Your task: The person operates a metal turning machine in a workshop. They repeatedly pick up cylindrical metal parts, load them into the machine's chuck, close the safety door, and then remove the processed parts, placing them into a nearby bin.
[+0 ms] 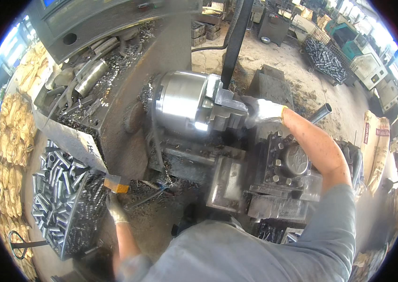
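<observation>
Machine workshop, lathe chuck (180, 101), metal swarf (114, 61), crate of steel tubes (60, 188)

- The chuck (182, 101) is bare steel, polished smooth, and shines bright.
- Its jaws are duller grey metal, machined flat.
- The right hand (262, 111) wears a white knitted cloth glove, matt, with a yellow cuff.
- The left hand (115, 208) wears a grimy grey cloth glove.
- The tool post (289, 164) is dark cast metal, rough and oily.
- The tubes (58, 188) in the crate are plain metal with a soft sheen.
- The shirt sleeve (335, 221) is matt grey cloth.
</observation>
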`<state>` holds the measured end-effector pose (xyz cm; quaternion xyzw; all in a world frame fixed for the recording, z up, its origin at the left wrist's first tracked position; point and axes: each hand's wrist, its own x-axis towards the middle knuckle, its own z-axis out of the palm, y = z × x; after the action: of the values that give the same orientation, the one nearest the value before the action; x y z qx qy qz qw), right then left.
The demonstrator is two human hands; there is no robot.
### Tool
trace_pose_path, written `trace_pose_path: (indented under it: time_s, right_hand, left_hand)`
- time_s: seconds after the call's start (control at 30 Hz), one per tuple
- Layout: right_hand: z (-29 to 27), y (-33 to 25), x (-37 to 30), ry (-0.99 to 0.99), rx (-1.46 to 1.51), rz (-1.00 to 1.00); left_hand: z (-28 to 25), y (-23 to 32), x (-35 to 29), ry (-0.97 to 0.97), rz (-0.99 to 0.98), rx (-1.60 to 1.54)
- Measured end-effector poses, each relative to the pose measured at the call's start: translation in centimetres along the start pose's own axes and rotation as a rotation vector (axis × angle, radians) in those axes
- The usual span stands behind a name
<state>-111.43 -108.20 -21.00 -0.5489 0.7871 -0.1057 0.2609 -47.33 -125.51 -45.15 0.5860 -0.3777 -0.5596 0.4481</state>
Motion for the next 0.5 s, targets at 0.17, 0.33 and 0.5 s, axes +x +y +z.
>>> trace_pose_path:
  time_s: [0.17,0.33,0.5]
  right_hand:
    - [-1.4,-4.4,-10.1,0.71,0.112,0.129]
    - [4.9,-10.4,-22.9,0.967,0.059,-0.28]
    - [12.9,-13.1,-24.3,0.608,0.561,-0.148]
  left_hand:
    - [0.8,3.4,-2.6,0.232,0.166,0.474]
    - [11.3,18.3,-7.3,-0.05,1.628,0.57]
    - [32.4,31.6,-7.2,-0.185,1.474,0.809]
